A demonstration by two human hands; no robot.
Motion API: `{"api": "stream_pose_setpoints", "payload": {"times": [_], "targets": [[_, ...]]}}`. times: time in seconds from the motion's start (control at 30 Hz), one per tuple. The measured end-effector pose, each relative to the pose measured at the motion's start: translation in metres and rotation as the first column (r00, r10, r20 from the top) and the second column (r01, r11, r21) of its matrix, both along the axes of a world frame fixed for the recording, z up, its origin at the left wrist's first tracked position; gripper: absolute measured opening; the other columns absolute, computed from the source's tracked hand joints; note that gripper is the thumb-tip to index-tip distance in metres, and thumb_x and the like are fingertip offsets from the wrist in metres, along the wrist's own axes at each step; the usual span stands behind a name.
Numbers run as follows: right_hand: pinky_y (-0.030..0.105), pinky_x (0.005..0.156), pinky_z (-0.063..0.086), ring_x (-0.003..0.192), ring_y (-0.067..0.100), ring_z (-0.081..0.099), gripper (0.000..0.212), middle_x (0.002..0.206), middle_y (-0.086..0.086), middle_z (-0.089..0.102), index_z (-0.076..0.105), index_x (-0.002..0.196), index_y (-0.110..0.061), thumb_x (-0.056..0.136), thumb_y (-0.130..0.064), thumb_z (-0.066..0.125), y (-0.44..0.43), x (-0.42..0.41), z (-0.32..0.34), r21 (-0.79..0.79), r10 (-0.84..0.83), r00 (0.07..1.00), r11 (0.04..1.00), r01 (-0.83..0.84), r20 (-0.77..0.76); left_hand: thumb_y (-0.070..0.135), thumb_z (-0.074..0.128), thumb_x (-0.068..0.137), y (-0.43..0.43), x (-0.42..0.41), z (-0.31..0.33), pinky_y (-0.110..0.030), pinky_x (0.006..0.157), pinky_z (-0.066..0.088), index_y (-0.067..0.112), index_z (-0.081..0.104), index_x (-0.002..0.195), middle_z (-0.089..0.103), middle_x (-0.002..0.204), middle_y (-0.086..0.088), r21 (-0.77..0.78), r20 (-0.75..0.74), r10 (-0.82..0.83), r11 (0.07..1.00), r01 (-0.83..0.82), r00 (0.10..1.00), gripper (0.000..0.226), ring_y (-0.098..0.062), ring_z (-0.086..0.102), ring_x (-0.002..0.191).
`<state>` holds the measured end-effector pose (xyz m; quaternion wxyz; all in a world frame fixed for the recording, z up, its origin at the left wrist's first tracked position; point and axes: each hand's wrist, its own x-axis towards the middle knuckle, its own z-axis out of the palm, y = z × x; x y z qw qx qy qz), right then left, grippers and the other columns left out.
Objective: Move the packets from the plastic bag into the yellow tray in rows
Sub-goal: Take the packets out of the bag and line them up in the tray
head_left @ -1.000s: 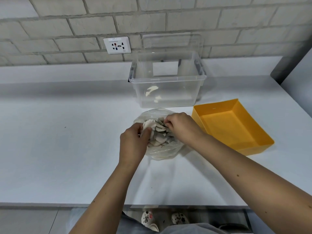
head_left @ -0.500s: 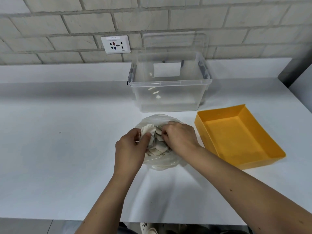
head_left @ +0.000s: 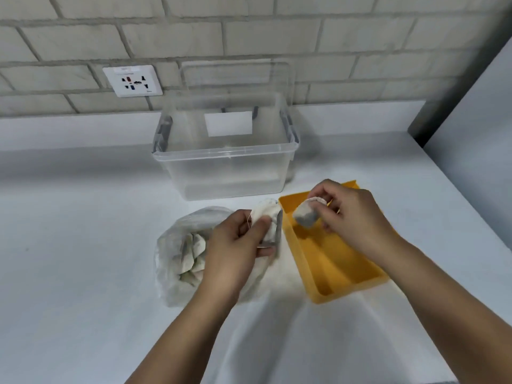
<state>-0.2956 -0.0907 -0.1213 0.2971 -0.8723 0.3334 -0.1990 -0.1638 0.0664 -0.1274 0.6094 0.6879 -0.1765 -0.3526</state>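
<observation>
Packet (head_left: 306, 216) pinched in right hand (head_left: 352, 217) hangs over yellow tray (head_left: 340, 275); left hand (head_left: 235, 245) clutches another packet (head_left: 267, 213) over the plastic bag (head_left: 177, 253).

Bright even light, soft shadows, slight blur, wide-angle edge distortion.

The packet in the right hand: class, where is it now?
In the head view, the packet sits right of centre, pinched by the right hand over the far left corner of the yellow tray.

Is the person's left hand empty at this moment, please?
No, the left hand grips a small white packet between the clear plastic bag of packets and the yellow rectangular tray.
</observation>
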Motion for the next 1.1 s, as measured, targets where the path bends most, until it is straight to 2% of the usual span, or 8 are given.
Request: {"api": "stream_pose_setpoints", "payload": {"times": [0.13, 0.3, 0.43, 0.7, 0.83, 1.0, 1.03, 1.1], "targets": [[0.019, 0.065, 0.053, 0.065, -0.001, 0.064, 0.015, 0.076, -0.018, 0.064, 0.072, 0.098, -0.027, 0.091, -0.014, 0.066, -0.036, -0.014, -0.015, 0.136, 0.067, 0.991, 0.989, -0.052, -0.112, 0.014, 0.055, 0.100, -0.030, -0.017, -0.015, -0.027, 0.063, 0.060, 0.007, 0.064, 0.102, 0.069, 0.090, -0.014, -0.046, -0.111, 0.034, 0.998, -0.039, 0.993, 0.012, -0.022, 0.074, 0.076], [0.022, 0.068, 0.050, 0.078, 0.010, 0.063, 0.021, 0.085, -0.002, 0.068, 0.068, 0.098, -0.024, 0.082, -0.013, 0.076, -0.054, 0.004, -0.038, 0.217, 0.141, 0.961, 0.972, -0.089, -0.237, 0.019, 0.054, 0.101, -0.046, -0.013, -0.032, -0.042, 0.069, 0.063, 0.008, 0.060, 0.102, 0.068, 0.096, -0.019, 0.033, 0.031, 0.055, 0.998, -0.056, 0.998, 0.013, -0.024, 0.076, 0.073], [0.027, 0.072, 0.052, 0.080, 0.012, 0.065, 0.015, 0.084, -0.001, 0.070, 0.069, 0.090, -0.018, 0.079, -0.012, 0.078, -0.055, 0.028, -0.053, 0.114, 0.123, 0.971, 0.988, -0.102, -0.204, 0.023, 0.056, 0.099, -0.049, -0.007, -0.034, -0.053, 0.070, 0.061, 0.007, 0.059, 0.099, 0.064, 0.098, -0.026, 0.092, 0.119, 0.035, 0.995, -0.046, 0.992, 0.016, -0.026, 0.075, 0.067], [0.031, 0.070, 0.054, 0.079, 0.013, 0.066, 0.011, 0.083, -0.004, 0.071, 0.065, 0.092, -0.021, 0.085, -0.023, 0.073, -0.054, 0.044, -0.080, -0.081, 0.046, 0.988, 0.995, -0.058, -0.144, 0.019, 0.059, 0.097, -0.051, -0.004, -0.040, -0.042, 0.065, 0.063, 0.005, 0.061, 0.098, 0.068, 0.092, -0.020, 0.129, 0.121, 0.010, 0.991, -0.026, 0.993, 0.014, -0.020, 0.074, 0.064], [0.035, 0.063, 0.055, 0.074, 0.016, 0.064, 0.022, 0.080, -0.003, 0.067, 0.051, 0.090, -0.021, 0.086, -0.027, 0.072, -0.050, 0.042, -0.086, -0.181, 0.053, 0.989, 0.981, -0.077, -0.135, 0.017, 0.061, 0.096, -0.053, -0.003, -0.046, -0.049, 0.071, 0.062, 0.007, 0.063, 0.097, 0.070, 0.083, -0.012, 0.125, 0.096, 0.006, 0.992, -0.018, 0.995, 0.011, -0.019, 0.074, 0.064], [0.029, 0.061, 0.052, 0.072, 0.013, 0.062, 0.019, 0.082, -0.005, 0.066, 0.059, 0.092, -0.018, 0.087, -0.033, 0.070, -0.046, 0.038, -0.067, -0.279, 0.014, 0.996, 0.960, -0.038, -0.088, 0.017, 0.064, 0.095, -0.051, -0.002, -0.050, -0.050, 0.070, 0.062, 0.007, 0.063, 0.101, 0.070, 0.088, -0.022, 0.089, 0.031, 0.008, 0.996, -0.011, 0.999, 0.011, -0.028, 0.075, 0.073], [0.028, 0.061, 0.052, 0.069, 0.011, 0.062, 0.016, 0.080, -0.007, 0.067, 0.064, 0.091, -0.018, 0.088, -0.032, 0.070, -0.044, 0.036, -0.061, -0.240, -0.001, 1.000, 0.971, -0.004, -0.018, 0.015, 0.064, 0.095, -0.051, -0.002, -0.049, -0.049, 0.069, 0.062, 0.006, 0.063, 0.102, 0.070, 0.088, -0.023, 0.076, 0.013, 0.011, 0.997, -0.012, 1.000, 0.012, -0.030, 0.074, 0.075], [0.029, 0.058, 0.053, 0.058, 0.007, 0.062, 0.014, 0.071, -0.008, 0.068, 0.070, 0.088, -0.017, 0.088, -0.032, 0.070, -0.035, 0.032, -0.049, 0.016, -0.018, 0.988, 1.000, 0.016, 0.150, 0.014, 0.063, 0.096, -0.051, -0.002, -0.049, -0.048, 0.067, 0.062, 0.004, 0.062, 0.101, 0.068, 0.088, -0.026, 0.055, -0.010, 0.016, 0.998, -0.016, 1.000, 0.012, -0.035, 0.073, 0.077]]}}
